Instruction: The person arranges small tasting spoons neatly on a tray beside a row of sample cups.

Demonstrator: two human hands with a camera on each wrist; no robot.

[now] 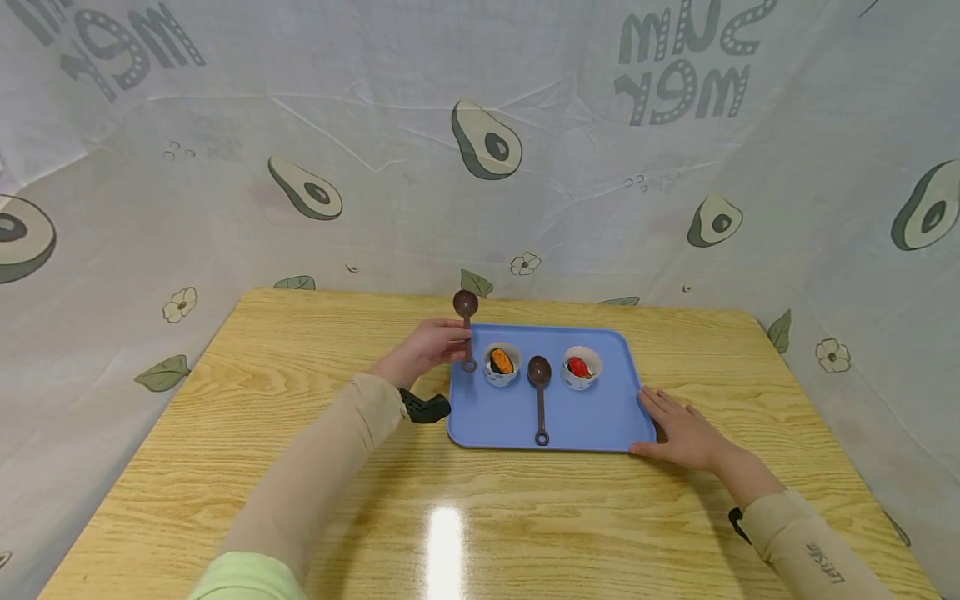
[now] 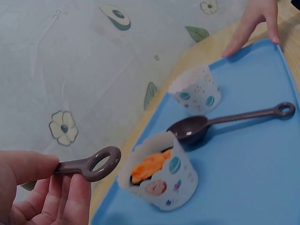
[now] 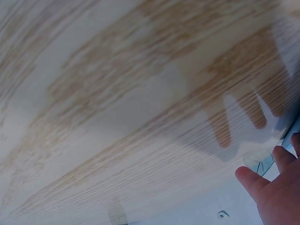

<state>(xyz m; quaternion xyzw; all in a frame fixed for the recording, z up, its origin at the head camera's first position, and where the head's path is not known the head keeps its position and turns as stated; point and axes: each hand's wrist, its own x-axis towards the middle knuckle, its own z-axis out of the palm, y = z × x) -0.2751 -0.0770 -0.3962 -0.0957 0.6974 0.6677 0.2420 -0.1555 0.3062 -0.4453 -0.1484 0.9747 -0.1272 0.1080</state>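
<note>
My left hand (image 1: 437, 343) pinches the handle of a brown plastic spoon (image 2: 75, 167) between thumb and fingers, over the left edge of a blue tray (image 1: 592, 425). The spoon's bowl points away and its ring end faces me. A second brown spoon (image 1: 540, 400) lies on the tray between two patterned paper cups. The left cup (image 2: 180, 187) holds an orange-topped sushi piece (image 1: 501, 361); the right cup (image 1: 582, 381) holds a red-topped piece (image 1: 578, 367). My right hand (image 1: 681, 432) rests with spread fingers at the tray's right edge.
The tray sits on a wood-grain table (image 1: 337, 517) toward its far side. A white cloth with printed avocados (image 1: 487, 142) hangs behind the table and along both sides.
</note>
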